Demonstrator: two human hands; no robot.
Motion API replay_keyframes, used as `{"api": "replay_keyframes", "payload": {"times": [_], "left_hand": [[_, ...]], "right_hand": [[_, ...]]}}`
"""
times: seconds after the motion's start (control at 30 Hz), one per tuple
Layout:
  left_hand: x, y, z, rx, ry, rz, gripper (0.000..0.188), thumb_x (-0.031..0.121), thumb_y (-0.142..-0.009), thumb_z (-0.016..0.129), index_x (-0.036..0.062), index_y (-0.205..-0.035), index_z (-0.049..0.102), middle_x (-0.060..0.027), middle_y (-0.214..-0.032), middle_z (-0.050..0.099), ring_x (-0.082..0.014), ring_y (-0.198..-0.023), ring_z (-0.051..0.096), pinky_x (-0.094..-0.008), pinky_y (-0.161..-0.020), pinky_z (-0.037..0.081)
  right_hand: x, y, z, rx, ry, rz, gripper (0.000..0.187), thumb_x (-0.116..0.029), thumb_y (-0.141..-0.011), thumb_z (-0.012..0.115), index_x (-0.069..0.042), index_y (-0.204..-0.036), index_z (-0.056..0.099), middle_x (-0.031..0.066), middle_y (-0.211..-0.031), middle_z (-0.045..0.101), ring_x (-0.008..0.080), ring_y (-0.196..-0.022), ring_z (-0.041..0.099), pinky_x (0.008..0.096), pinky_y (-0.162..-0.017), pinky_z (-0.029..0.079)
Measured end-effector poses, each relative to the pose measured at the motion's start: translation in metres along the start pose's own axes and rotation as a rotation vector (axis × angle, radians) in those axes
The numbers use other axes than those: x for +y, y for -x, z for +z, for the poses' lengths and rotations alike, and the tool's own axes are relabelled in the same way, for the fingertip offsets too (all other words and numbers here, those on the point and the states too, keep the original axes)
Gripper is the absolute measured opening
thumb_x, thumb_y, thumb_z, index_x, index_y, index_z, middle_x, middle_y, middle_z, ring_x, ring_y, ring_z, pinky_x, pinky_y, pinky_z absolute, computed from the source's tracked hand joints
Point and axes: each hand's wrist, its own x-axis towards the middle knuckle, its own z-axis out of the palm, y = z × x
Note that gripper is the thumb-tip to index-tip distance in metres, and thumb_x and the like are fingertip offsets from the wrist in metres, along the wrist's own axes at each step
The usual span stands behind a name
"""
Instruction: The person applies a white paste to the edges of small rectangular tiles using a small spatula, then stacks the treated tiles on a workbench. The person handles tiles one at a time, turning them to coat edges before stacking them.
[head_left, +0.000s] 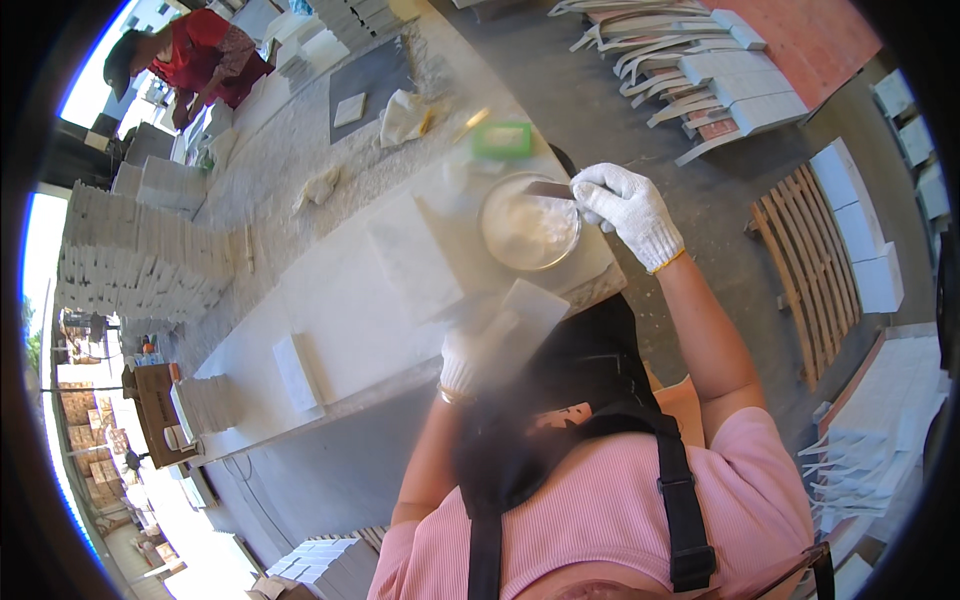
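My right hand [632, 215], in a white knit glove, is closed around a putty knife [550, 189] with a flat dark blade. That blade reaches over a round, clear-rimmed bowl [485, 240] holding lumpy white paste [535, 235]. Lower down, my left hand [460, 368], also gloved, grips a pale rectangular tile [532, 312] held tilted before my black apron. Motion smears this hand and the tile, and the tile partly hides the fingers. Beside the bowl, a larger pale slab [415, 260] lies on the workbench [330, 270].
A green box-like item [502, 140] sits beyond the bowl. A narrow white tile [298, 370] lies toward the bench's left. Tall tile stacks [140, 255] stand farther left, near another person [205, 60] in red. Wooden pallets [805, 265] with white blocks are on the right floor.
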Motion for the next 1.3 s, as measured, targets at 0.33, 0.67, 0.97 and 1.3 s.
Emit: {"api": "replay_keyframes", "payload": {"times": [0.33, 0.67, 0.97, 1.3], "left_hand": [[0.042, -0.04, 0.022, 0.038, 0.105, -0.2, 0.039, 0.034, -0.095, 0.067, 0.0023, -0.118, 0.072, -0.0148, -0.102, 0.076, -0.023, -0.093, 0.071, -0.0367, -0.084, 0.054], [0.05, -0.05, 0.024, 0.016, 0.189, -0.355, 0.037, 0.032, -0.097, 0.065, 0.0008, -0.115, 0.072, -0.0145, -0.1, 0.075, -0.0218, -0.091, 0.07, -0.0362, -0.083, 0.053], [0.047, -0.052, 0.027, 0.014, 0.206, -0.393, 0.038, 0.034, -0.097, 0.065, 0.0014, -0.115, 0.072, -0.0136, -0.1, 0.075, -0.021, -0.091, 0.069, -0.0363, -0.082, 0.053], [0.053, -0.052, 0.027, 0.031, 0.234, -0.405, 0.037, 0.033, -0.097, 0.067, 0.0019, -0.117, 0.073, -0.0121, -0.099, 0.075, -0.0192, -0.089, 0.068, -0.0351, -0.081, 0.053]], "right_hand": [[0.018, 0.026, -0.013, -0.006, 0.328, -0.015, 0.02, -0.019, -0.092, 0.075, -0.007, -0.107, 0.077, 0.0082, -0.091, 0.076, 0.0127, -0.073, 0.068, 0.0296, -0.07, 0.054], [0.038, 0.007, -0.004, -0.146, 0.284, 0.046, 0.021, -0.021, -0.091, 0.074, -0.006, -0.106, 0.078, 0.0059, -0.09, 0.077, 0.0125, -0.076, 0.069, 0.029, -0.07, 0.054], [0.03, 0.001, -0.007, -0.182, -0.046, 0.177, 0.019, -0.014, -0.095, 0.072, -0.003, -0.111, 0.076, -0.0001, -0.083, 0.071, 0.0065, -0.069, 0.061, 0.0227, -0.059, 0.048], [0.013, 0.011, -0.005, -0.197, -0.031, 0.053, 0.02, -0.01, -0.094, 0.073, 0.0, -0.111, 0.076, 0.0043, -0.095, 0.075, 0.0091, -0.083, 0.067, 0.0265, -0.074, 0.055]]}}
